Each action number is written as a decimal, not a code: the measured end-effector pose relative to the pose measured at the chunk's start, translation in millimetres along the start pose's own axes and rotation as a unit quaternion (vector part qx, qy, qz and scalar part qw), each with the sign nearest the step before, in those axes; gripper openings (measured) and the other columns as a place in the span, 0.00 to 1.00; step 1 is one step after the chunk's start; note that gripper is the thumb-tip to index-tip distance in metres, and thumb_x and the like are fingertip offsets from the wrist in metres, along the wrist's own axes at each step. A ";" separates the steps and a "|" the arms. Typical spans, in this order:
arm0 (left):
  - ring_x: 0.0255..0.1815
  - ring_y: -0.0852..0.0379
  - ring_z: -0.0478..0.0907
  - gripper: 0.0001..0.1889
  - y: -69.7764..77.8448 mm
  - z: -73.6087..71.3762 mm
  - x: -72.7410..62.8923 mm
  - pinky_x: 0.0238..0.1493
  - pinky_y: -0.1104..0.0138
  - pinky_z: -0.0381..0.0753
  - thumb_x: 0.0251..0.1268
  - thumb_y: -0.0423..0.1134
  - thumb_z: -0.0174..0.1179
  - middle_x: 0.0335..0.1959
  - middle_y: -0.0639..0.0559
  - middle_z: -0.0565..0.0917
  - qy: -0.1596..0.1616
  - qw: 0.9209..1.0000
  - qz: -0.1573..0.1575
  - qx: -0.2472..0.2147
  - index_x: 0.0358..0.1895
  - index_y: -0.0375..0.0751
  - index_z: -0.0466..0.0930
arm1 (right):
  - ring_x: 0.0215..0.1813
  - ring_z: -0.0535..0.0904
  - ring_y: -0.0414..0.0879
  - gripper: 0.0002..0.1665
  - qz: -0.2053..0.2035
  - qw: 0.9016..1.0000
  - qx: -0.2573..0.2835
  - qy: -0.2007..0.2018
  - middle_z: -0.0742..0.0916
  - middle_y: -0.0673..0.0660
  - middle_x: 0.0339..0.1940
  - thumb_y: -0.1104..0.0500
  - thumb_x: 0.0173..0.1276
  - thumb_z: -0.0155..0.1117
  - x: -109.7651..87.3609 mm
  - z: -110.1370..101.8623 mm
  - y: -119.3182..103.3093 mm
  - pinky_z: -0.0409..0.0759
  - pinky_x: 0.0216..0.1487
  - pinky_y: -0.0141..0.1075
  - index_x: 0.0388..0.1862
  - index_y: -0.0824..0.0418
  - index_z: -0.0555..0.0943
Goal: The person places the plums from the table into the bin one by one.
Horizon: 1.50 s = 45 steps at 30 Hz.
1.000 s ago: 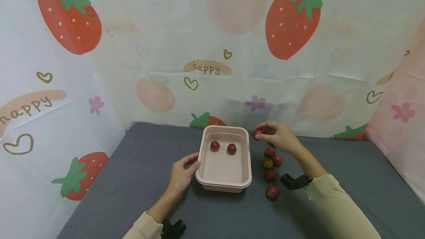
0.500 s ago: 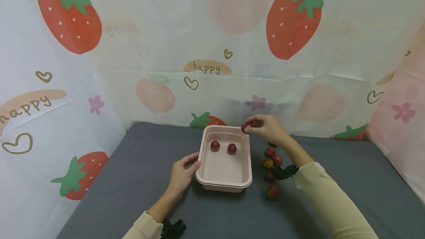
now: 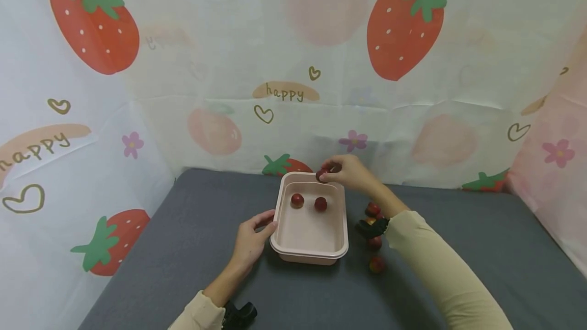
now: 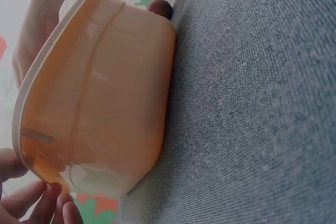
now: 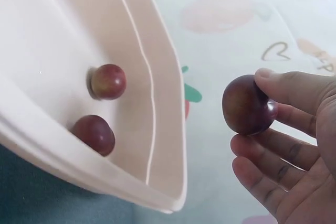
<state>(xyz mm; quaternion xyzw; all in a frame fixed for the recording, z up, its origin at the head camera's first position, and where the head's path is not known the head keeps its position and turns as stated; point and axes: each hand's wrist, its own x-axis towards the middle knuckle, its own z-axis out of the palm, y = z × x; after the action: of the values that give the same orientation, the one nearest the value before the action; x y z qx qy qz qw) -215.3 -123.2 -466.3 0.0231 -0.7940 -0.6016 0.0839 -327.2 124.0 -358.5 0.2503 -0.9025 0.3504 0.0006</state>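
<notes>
My right hand [image 3: 352, 172] pinches a dark red plum [image 5: 242, 106] between thumb and fingers, over the back rim of a pale pink plastic tub [image 3: 308, 256]. A glossy dark red patch shows behind that plum, among the fingers in the right wrist view. Inside the tub, toward its back, lie two plums, one on the left [image 3: 297, 200] and one on the right [image 3: 320, 204]. With thumb and fingers, my left hand [image 3: 251, 241] grips the tub's left rim; in the left wrist view its fingertips [image 4: 48, 195] are against the rim and outer wall.
Right of the tub, several plums [image 3: 377, 264] lie in a rough line on the grey cloth [image 3: 183, 248], partly hidden by the right wrist's black camera mount [image 3: 372, 228]. A fruit-printed curtain [image 3: 220, 75] stands behind and at both sides.
My right hand has moved left with the plum, from beyond the tub's right side to over its back rim. The left hand and the tub have stayed put.
</notes>
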 end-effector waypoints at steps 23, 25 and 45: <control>0.55 0.48 0.77 0.18 2.2 -0.1 -2.3 0.52 0.63 0.73 0.65 0.35 0.61 0.50 0.41 0.85 -0.006 1.000 0.002 -0.004 0.57 0.36 0.80 | 0.43 0.82 0.48 0.15 0.025 0.998 -0.024 -0.043 0.88 0.57 0.42 0.56 0.63 0.70 22.3 34.0 -6.8 0.79 0.48 0.40 0.46 0.62 0.84; 0.55 0.48 0.77 0.18 2.3 -0.5 -2.3 0.52 0.63 0.73 0.65 0.35 0.61 0.50 0.41 0.85 -0.007 1.000 0.003 -0.002 0.58 0.36 0.80 | 0.42 0.82 0.47 0.14 0.029 0.998 -0.020 -0.043 0.88 0.57 0.41 0.56 0.63 0.70 22.4 37.1 -7.1 0.79 0.47 0.39 0.45 0.62 0.84; 0.55 0.48 0.77 0.18 1.7 0.0 -2.2 0.53 0.63 0.72 0.65 0.34 0.61 0.50 0.41 0.85 -0.004 1.000 0.001 -0.002 0.58 0.36 0.80 | 0.43 0.83 0.47 0.12 0.087 0.994 -0.031 -0.064 0.89 0.56 0.41 0.56 0.63 0.69 30.2 61.8 4.8 0.79 0.48 0.40 0.43 0.61 0.84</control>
<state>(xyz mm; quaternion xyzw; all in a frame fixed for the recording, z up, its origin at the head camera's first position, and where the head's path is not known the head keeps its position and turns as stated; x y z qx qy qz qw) -212.9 -122.4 -464.9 0.0199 -0.7933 -0.6030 0.0814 -345.1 74.3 -402.8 0.1929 -0.9293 0.3047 -0.0799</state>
